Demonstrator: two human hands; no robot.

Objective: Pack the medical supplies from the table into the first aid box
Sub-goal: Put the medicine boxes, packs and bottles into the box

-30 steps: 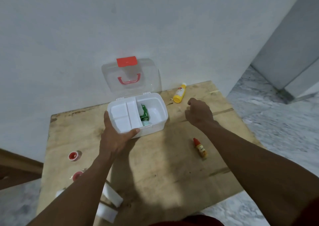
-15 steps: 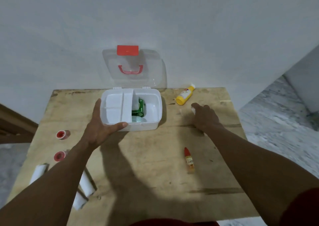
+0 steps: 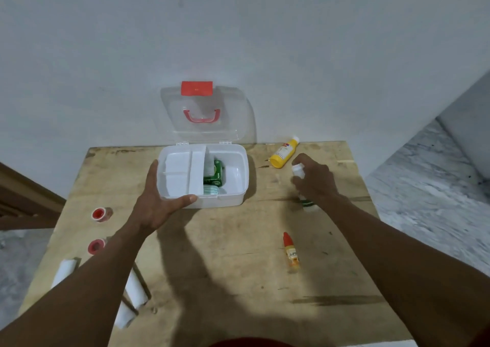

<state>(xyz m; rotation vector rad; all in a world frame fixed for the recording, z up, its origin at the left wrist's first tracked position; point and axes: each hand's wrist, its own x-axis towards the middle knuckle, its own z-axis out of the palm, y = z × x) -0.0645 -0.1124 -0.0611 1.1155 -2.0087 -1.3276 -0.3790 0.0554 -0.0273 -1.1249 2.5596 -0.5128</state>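
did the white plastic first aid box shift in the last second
No. The white plastic first aid box still sits at the wooden table's far edge, the same gap left of the yellow bottle.

Plain indoor room, most likely in a home. Indicators: 1 bare, white-painted wall (image 3: 238, 28); 1 worn, stained wooden table (image 3: 225, 254) set against it; grey marbled stone floor (image 3: 424, 187) on both sides; dark wooden furniture (image 3: 21, 195) at the left edge, type indeterminate.
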